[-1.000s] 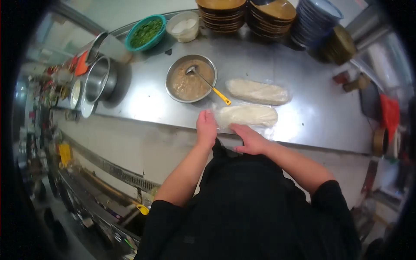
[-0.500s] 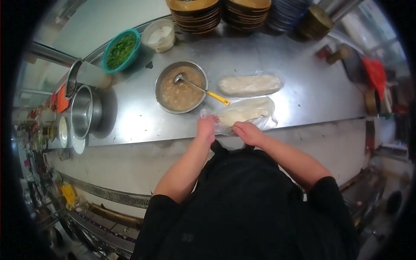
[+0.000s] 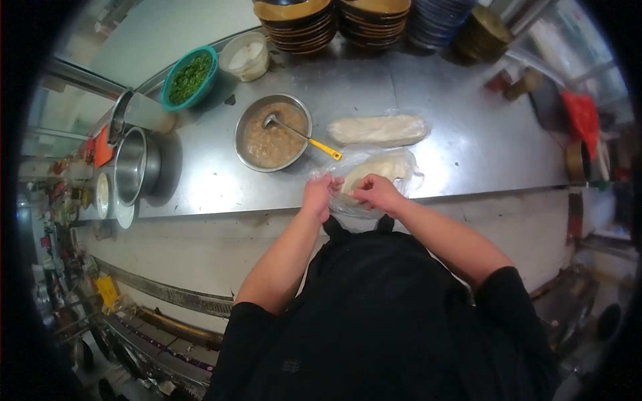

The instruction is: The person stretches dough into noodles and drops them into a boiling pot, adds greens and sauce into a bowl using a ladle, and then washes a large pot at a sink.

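Observation:
A pale slab of dough [image 3: 382, 167] lies in clear plastic wrap [image 3: 416, 180] near the front edge of the steel table. At its left end is my left hand [image 3: 321, 195], fingers curled and closed on the plastic wrap. Just to the right, my right hand [image 3: 378, 194] pinches at the near left end of the dough; the fingertips partly hide the grip. Behind lies a second wrapped roll of dough [image 3: 378, 130], untouched. To the left stands a steel bowl of brownish mixture [image 3: 267, 144], with a yellow-handled ladle [image 3: 324, 148] resting in it, its handle over the rim.
A teal bowl of chopped greens [image 3: 190, 79] and a tub of white stuff [image 3: 245, 59] stand at the back left. Stacked brown bowls [image 3: 301, 27] line the back. An empty steel basin [image 3: 132, 167] sits far left. The table's front edge [image 3: 267, 210] runs below my hands.
My right hand has shifted slightly left and up, its fingers nearer my left hand. The near dough's left end looks more bunched and its wrap looser. The whole view has shifted slightly.

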Motion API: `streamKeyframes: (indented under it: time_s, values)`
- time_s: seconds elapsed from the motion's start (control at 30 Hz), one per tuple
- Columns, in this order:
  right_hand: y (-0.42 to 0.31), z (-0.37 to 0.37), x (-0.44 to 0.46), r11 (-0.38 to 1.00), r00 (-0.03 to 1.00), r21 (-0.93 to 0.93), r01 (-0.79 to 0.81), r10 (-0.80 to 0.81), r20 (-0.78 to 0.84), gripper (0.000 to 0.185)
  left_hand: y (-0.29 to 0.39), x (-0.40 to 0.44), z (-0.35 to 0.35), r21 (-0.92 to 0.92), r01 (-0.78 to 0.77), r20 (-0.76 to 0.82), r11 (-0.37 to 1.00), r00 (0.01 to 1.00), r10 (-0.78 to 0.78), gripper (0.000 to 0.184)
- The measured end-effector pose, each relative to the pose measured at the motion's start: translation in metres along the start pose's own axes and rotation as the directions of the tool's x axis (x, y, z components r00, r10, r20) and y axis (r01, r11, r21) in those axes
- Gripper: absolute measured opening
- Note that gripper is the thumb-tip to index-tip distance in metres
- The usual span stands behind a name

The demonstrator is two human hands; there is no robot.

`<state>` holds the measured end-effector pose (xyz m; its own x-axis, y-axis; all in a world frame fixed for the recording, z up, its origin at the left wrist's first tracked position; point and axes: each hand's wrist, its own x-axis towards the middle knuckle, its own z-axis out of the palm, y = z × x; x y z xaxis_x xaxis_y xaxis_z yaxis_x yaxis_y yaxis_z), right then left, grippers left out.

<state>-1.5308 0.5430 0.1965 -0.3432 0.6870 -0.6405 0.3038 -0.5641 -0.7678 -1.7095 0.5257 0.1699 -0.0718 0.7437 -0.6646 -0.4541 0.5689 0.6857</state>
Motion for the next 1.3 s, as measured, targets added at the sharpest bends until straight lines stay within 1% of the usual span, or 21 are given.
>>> streamKeyframes:
  time_s: [0.03, 0.1, 0.13, 0.2, 0.43, 0.5, 0.53, 0.6, 0.73, 0.8, 0.83, 0.87, 0.9, 0.93, 1.0, 1.07, 1.1, 1.13, 1.2, 1.23, 1.3]
  values:
    - [0.003, -0.002, -0.001, 1.000, 1.000, 0.002, 0.001, -0.001, 0.001, 0.033, 0.000, -0.004, 0.006, 0.003, 0.000, -0.001, 1.000, 1.000, 0.000, 0.018]
    - [0.008, -0.007, -0.006, 0.996, 0.998, -0.069, 0.065, -0.063, 0.032, 0.030, -0.003, -0.012, 0.020, -0.328, 0.170, 0.063, 0.929, 0.985, -0.158, 0.028]
    - [0.011, -0.009, -0.007, 0.996, 0.998, -0.067, 0.064, -0.062, 0.031, 0.030, -0.011, -0.008, 0.018, -0.327, 0.172, 0.063, 0.929, 0.985, -0.160, 0.028]
    - [0.018, -0.011, -0.006, 1.000, 0.998, -0.017, 0.014, -0.013, 0.054, 0.029, -0.024, 0.001, 0.013, -0.514, 0.266, 0.321, 0.815, 0.941, -0.104, 0.031]
    - [0.030, -0.024, -0.008, 0.961, 0.988, 0.256, -0.101, 0.066, 0.141, 0.020, -0.017, -0.010, 0.023, -0.542, 0.297, 0.215, 0.786, 0.953, -0.212, 0.029]
    - [0.032, -0.025, -0.007, 0.948, 0.980, 0.289, -0.132, 0.081, 0.183, 0.019, -0.013, -0.017, 0.029, -0.133, 0.241, 0.063, 0.962, 0.970, -0.234, 0.017]
    - [0.032, -0.026, -0.007, 0.948, 0.980, 0.289, -0.131, 0.079, 0.184, 0.019, -0.013, -0.020, 0.030, -0.133, 0.239, 0.062, 0.962, 0.971, -0.233, 0.017]
    - [0.033, -0.027, -0.007, 0.945, 0.982, 0.297, -0.134, 0.086, 0.169, 0.018, -0.016, -0.027, 0.031, 0.234, 0.161, 0.015, 0.959, 0.985, -0.169, 0.016]
    - [0.023, -0.023, -0.014, 0.914, 0.979, 0.370, -0.168, 0.110, 0.173, 0.024, -0.029, -0.015, 0.016, 0.103, 0.151, 0.072, 0.983, 0.985, -0.159, 0.021]
    - [0.011, -0.017, -0.022, 0.989, 0.989, 0.049, -0.143, 0.144, -0.026, 0.029, -0.031, -0.013, 0.015, -0.156, 0.194, 0.138, 0.969, 0.975, -0.173, 0.017]
    - [0.014, -0.019, -0.022, 0.989, 0.989, 0.048, -0.143, 0.144, -0.027, 0.029, -0.030, -0.014, 0.018, -0.156, 0.194, 0.139, 0.969, 0.975, -0.173, 0.017]
    - [0.019, -0.023, -0.021, 0.932, 0.981, -0.359, 0.052, -0.115, -0.156, 0.031, -0.030, -0.015, 0.021, -0.254, 0.236, 0.185, 0.938, 0.964, -0.192, 0.016]
    - [0.023, -0.028, -0.022, 0.675, 0.904, -0.719, 0.164, -0.395, -0.166, 0.033, -0.028, -0.017, 0.024, -0.346, 0.279, 0.233, 0.896, 0.950, -0.206, 0.016]
    - [0.016, -0.034, -0.029, 0.675, 0.903, -0.719, 0.163, -0.397, -0.167, 0.033, -0.036, -0.007, 0.013, -0.345, 0.279, 0.235, 0.896, 0.950, -0.205, 0.016]
    - [-0.007, -0.055, -0.047, 0.937, 0.894, -0.255, 0.237, -0.313, -0.321, 0.029, -0.055, 0.021, -0.018, -0.376, 0.339, 0.379, 0.862, 0.906, -0.191, 0.013]
    - [-0.030, -0.079, -0.072, 0.869, 0.879, 0.310, 0.385, -0.243, -0.410, 0.024, -0.045, 0.023, -0.020, -0.358, 0.333, 0.279, 0.873, 0.930, -0.240, 0.016]
    - [-0.048, -0.094, -0.089, 0.781, 0.857, 0.439, 0.445, -0.228, -0.463, 0.023, -0.042, 0.025, -0.018, -0.336, 0.328, 0.173, 0.883, 0.943, -0.285, 0.019]
    - [-0.064, -0.109, -0.106, 0.668, 0.834, 0.550, 0.502, -0.207, -0.511, 0.023, -0.043, 0.029, -0.015, -0.336, 0.326, 0.181, 0.884, 0.943, -0.279, 0.019]
    - [-0.076, -0.146, -0.135, 0.510, 0.830, 0.666, 0.545, -0.216, -0.514, 0.028, -0.047, 0.036, -0.012, -0.027, 0.338, 0.234, 0.941, 0.917, -0.323, 0.024]
    - [-0.089, -0.155, -0.152, 0.468, 0.796, 0.658, 0.591, -0.206, -0.568, 0.030, -0.041, 0.032, 0.002, -0.025, 0.333, 0.240, 0.943, 0.918, -0.317, 0.024]
    - [-0.103, -0.173, -0.188, 0.364, 0.721, 0.625, 0.690, -0.272, -0.637, 0.035, -0.023, 0.008, 0.053, 0.367, 0.204, 0.208, 0.908, 0.933, -0.294, 0.029]
